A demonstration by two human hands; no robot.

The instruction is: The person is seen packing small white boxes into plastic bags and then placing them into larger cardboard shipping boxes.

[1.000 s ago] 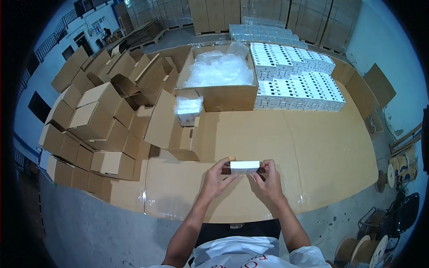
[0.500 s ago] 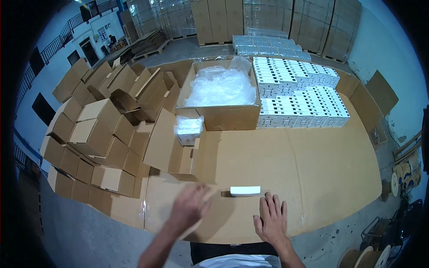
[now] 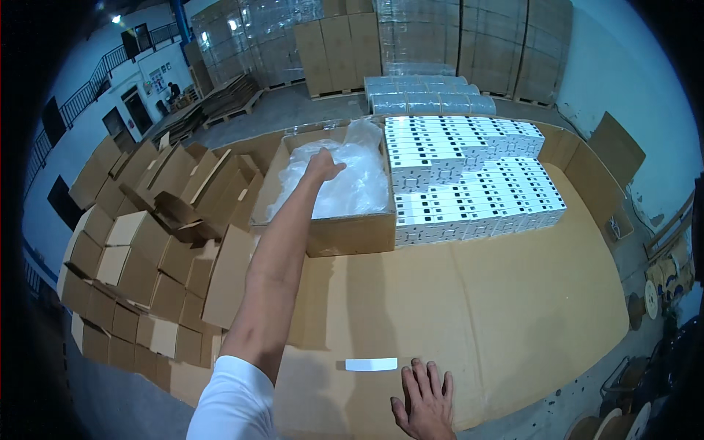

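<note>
My left hand (image 3: 321, 165) reaches far forward into a large open cardboard box (image 3: 345, 235), its fingers on the clear plastic bags (image 3: 352, 180) that fill it; whether it grips one I cannot tell. My right hand (image 3: 425, 400) lies flat and open on the cardboard-covered work surface (image 3: 477, 308), fingers spread. Just left of that hand lies a small flat white box (image 3: 371, 364), free of both hands.
A block of stacked white boxes (image 3: 469, 176) stands right of the big box. Several open brown cartons (image 3: 147, 242) crowd the left side. Tall wrapped pallets (image 3: 411, 37) and silver rolls (image 3: 429, 88) stand behind. Cable reels (image 3: 653, 293) lie at right.
Both hands let go of the small white box, which now lies on the surface. My left arm stretched forward into the big box; my right hand came down flat.
</note>
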